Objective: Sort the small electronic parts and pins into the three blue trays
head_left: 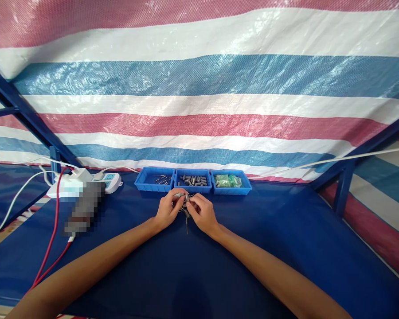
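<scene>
Head view: left hand (pixel 168 209) and right hand (pixel 202 213) close together, fingers pinched on small metal parts (pixel 186 204) held between them, just in front of middle bin (pixel 193 189). Left bin (pixel 154 187) and right bin (pixel 232 190) alongside, all on blue table (pixel 252 239); striped sheet (pixel 199 75) behind.
</scene>
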### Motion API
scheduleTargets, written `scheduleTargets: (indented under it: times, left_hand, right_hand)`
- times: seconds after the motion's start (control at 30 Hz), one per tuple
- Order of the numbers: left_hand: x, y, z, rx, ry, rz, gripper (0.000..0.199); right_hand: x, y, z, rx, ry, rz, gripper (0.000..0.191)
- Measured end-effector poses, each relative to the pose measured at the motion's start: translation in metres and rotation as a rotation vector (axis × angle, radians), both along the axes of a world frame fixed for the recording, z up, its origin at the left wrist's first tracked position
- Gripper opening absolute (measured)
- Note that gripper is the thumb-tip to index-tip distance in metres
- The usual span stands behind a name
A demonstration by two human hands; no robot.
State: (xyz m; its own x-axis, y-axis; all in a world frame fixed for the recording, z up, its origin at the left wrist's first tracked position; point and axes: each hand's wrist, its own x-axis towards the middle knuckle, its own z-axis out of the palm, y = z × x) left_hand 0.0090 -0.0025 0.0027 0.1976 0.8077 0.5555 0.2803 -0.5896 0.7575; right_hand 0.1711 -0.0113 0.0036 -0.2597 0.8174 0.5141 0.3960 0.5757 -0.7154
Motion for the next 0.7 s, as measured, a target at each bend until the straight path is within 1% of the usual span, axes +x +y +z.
scheduleTargets:
  times: [0.7]
  left_hand:
    - [-0.0007,0.0003,-0.0042,0.041,-0.006,0.047,0.013]
  right_hand:
    - [0.0003,-0.0004,0.0026,-0.001,0.024,-0.013,0.016]
